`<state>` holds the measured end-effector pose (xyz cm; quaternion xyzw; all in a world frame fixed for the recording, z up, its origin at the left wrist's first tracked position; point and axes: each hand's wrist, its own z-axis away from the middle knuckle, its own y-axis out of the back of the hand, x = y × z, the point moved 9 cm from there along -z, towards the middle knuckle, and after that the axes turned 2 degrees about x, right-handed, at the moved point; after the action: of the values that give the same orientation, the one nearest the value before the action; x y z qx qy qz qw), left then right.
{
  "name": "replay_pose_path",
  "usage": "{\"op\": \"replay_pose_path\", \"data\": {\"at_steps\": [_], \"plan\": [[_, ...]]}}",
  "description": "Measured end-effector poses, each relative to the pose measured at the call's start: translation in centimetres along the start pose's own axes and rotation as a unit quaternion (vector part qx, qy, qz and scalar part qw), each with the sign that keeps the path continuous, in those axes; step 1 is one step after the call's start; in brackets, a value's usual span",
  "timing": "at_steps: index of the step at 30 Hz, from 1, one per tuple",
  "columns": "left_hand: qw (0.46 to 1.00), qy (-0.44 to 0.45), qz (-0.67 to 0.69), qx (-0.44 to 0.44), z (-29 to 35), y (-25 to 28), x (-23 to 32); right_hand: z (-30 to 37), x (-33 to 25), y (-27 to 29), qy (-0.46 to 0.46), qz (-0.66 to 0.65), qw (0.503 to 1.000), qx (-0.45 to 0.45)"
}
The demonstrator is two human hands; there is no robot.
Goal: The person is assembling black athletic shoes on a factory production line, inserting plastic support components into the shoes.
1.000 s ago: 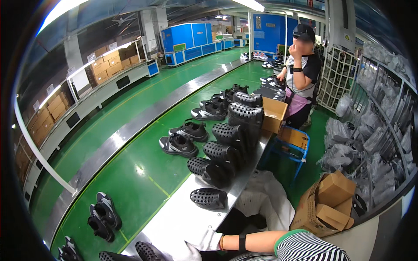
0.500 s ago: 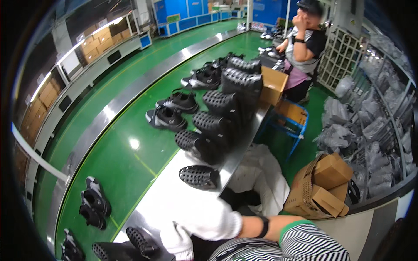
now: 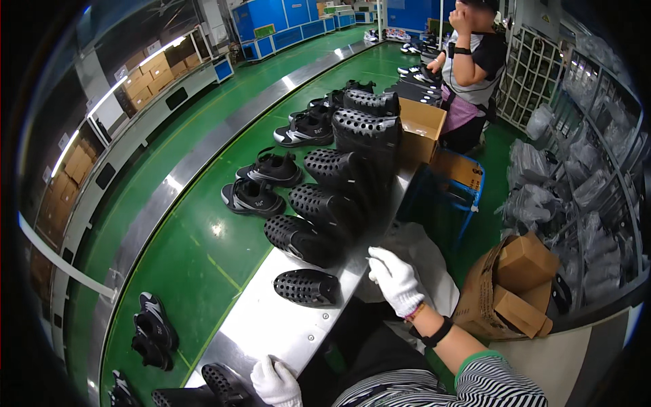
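Brown cartons (image 3: 519, 288), perhaps open, lower right

Counted: two white-gloved hands, left (image 3: 274, 381) and right (image 3: 395, 278); one single black perforated clog (image 3: 306, 286) lying on the steel desk (image 3: 271, 332); three pairs of black laced sneakers on the green belt, nearest (image 3: 252, 197); two open brown cardboard boxes (image 3: 519, 285).

Left hand (image 3: 274, 381) partly cut off by bottom edge; perforated black shoe (image 3: 220, 388) there also cropped.
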<state>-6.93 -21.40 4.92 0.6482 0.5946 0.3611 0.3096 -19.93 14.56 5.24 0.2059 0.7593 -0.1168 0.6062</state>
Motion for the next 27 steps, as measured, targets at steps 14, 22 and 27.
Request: {"op": "replay_pose_path", "data": {"at_steps": [14,22,27], "plan": [[0.999,0.023,0.017,-0.016,-0.5,-0.5,-0.1,0.3,5.7,-2.1,-0.054,0.123,0.986,-0.103],[1.0,0.004,0.018,-0.017,-0.6,0.5,0.7,-4.4,-5.8,0.7,0.13,0.021,0.991,-0.004],[1.0,-0.009,0.002,-0.004,-0.4,-0.2,0.5,-3.7,-9.5,2.4,0.278,0.159,0.944,0.084]]}}
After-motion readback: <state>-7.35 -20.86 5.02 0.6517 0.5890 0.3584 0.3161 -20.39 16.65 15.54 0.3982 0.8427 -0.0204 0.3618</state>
